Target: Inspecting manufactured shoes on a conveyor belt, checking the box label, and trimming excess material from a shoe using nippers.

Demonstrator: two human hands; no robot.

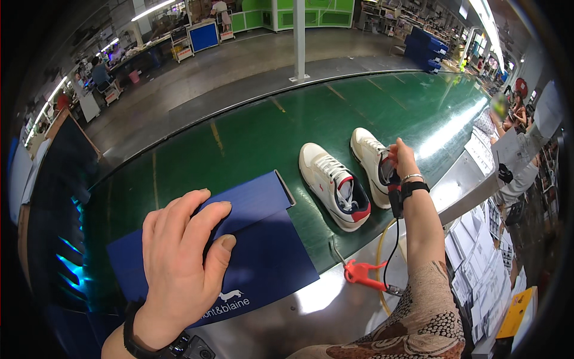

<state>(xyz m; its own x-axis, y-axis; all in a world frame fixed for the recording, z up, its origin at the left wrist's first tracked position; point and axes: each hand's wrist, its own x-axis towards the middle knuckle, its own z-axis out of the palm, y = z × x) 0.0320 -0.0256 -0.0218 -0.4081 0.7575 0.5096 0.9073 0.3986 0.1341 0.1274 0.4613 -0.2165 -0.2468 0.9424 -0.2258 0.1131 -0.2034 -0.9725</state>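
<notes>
My left hand [182, 254] rests over a dark blue shoebox [272, 257] with white print, at the front left of a green conveyor belt. Its fingers are spread and bent across the lid, gripping nothing that shows. To the right lies a pair of off-white sneakers with red and navy trim, toes pointing away. The left sneaker [326, 179] stands untouched. At the tongue and collar of the right sneaker [369, 146] is my right hand [404, 160], its fingers curled together. What they pinch, if anything, is hidden.
A red air blow gun [362, 272] with a yellow hose lies on the belt's metal edge, between my arms. Sheets of paper [475, 263] cover the surface at the right. A grey post [299, 42] stands beyond the belt. Other people work farther off.
</notes>
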